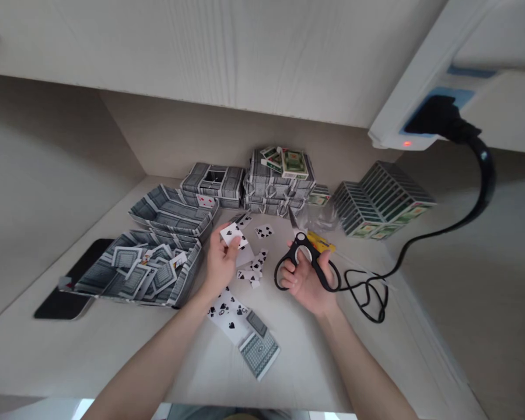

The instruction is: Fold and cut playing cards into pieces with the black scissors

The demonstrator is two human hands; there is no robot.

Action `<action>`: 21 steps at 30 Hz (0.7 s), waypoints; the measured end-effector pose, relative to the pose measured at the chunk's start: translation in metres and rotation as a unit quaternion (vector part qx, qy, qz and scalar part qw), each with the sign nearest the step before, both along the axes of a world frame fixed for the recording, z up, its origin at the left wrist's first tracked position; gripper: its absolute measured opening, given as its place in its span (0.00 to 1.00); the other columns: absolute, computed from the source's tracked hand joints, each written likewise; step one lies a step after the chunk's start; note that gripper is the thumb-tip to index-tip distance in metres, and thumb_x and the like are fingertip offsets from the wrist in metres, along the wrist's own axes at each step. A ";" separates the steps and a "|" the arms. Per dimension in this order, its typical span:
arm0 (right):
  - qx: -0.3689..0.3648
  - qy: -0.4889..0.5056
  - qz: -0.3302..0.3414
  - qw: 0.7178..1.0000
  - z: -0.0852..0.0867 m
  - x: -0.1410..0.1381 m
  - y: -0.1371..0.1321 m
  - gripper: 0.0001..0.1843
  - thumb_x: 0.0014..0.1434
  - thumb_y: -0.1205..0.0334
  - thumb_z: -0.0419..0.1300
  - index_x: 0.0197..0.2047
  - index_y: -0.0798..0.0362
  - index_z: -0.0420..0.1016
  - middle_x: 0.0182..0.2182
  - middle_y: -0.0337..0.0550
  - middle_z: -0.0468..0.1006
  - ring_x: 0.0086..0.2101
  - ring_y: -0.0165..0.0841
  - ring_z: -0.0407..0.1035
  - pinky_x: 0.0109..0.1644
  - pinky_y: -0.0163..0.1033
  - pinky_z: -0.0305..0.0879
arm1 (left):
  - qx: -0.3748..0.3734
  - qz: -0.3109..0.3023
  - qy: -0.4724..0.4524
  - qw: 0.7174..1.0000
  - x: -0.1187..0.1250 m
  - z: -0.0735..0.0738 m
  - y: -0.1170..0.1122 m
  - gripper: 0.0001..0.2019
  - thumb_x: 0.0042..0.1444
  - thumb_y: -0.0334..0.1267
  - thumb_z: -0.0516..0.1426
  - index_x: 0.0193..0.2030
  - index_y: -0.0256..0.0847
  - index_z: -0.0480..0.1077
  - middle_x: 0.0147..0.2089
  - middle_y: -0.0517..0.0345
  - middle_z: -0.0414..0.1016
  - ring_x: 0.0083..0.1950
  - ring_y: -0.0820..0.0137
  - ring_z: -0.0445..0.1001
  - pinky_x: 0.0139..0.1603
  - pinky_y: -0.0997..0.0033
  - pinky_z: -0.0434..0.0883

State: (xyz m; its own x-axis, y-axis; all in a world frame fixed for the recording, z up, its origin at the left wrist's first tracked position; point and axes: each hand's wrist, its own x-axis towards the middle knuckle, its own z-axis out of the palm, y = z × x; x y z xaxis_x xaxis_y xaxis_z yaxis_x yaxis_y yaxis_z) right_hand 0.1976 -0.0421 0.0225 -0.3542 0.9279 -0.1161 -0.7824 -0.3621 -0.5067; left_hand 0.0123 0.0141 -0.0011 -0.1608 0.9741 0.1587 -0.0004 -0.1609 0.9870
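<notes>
The left hand (221, 262) holds 1 playing card (233, 235) with spade marks, pinched between thumb and fingers. The right hand (307, 280) is closed around black-handled scissors (306, 256), whose blades point away from the person. Between both hands lie small cut card pieces (251, 269). Just below the left hand lie spade cards (227, 306), and left of it paper trays (144, 271) made from cards.

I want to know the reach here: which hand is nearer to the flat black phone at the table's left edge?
Left. The left hand, holding a small playing card, is closer to the flat black phone; the right hand, holding black-handled scissors, is farther right.
</notes>
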 end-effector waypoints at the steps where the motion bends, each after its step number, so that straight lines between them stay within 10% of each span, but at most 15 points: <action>1: -0.003 -0.004 -0.003 1.000 0.000 0.000 0.000 0.34 0.49 0.31 0.44 0.48 0.46 0.65 0.26 0.37 0.59 0.24 0.29 0.52 0.27 0.35 0.49 | -0.009 -0.012 -0.008 1.000 -0.001 0.002 0.000 0.26 0.51 0.43 0.55 0.56 0.41 0.55 0.26 0.63 0.68 0.21 0.79 0.65 0.22 0.81 0.62; 6: -0.015 -0.038 -0.014 0.999 0.000 0.000 0.001 0.34 0.48 0.30 0.43 0.47 0.44 0.66 0.25 0.37 0.58 0.23 0.29 0.51 0.26 0.35 0.50 | -0.031 -0.051 -0.023 0.998 -0.003 0.006 0.000 0.30 0.51 0.43 0.55 0.60 0.40 0.50 0.28 0.61 0.72 0.15 0.81 0.58 0.17 0.80 0.59; 10: -0.013 -0.025 -0.015 1.000 0.001 0.000 0.001 0.33 0.48 0.31 0.43 0.47 0.45 0.65 0.25 0.37 0.59 0.23 0.29 0.53 0.26 0.35 0.51 | -0.051 -0.057 0.027 0.997 -0.002 0.005 0.001 0.15 0.51 0.47 0.54 0.35 0.35 0.68 0.19 0.61 0.70 0.15 0.78 0.62 0.17 0.79 0.60; 21: -0.002 -0.224 0.110 0.968 -0.010 -0.009 -0.008 0.27 0.54 0.42 0.50 0.48 0.53 0.62 0.23 0.40 0.71 0.18 0.31 0.65 0.23 0.38 0.63 | -0.049 -0.023 0.095 0.994 -0.004 0.008 -0.007 0.19 0.53 0.46 0.51 0.15 0.40 0.57 0.08 0.68 0.56 0.10 0.77 0.58 0.13 0.78 0.55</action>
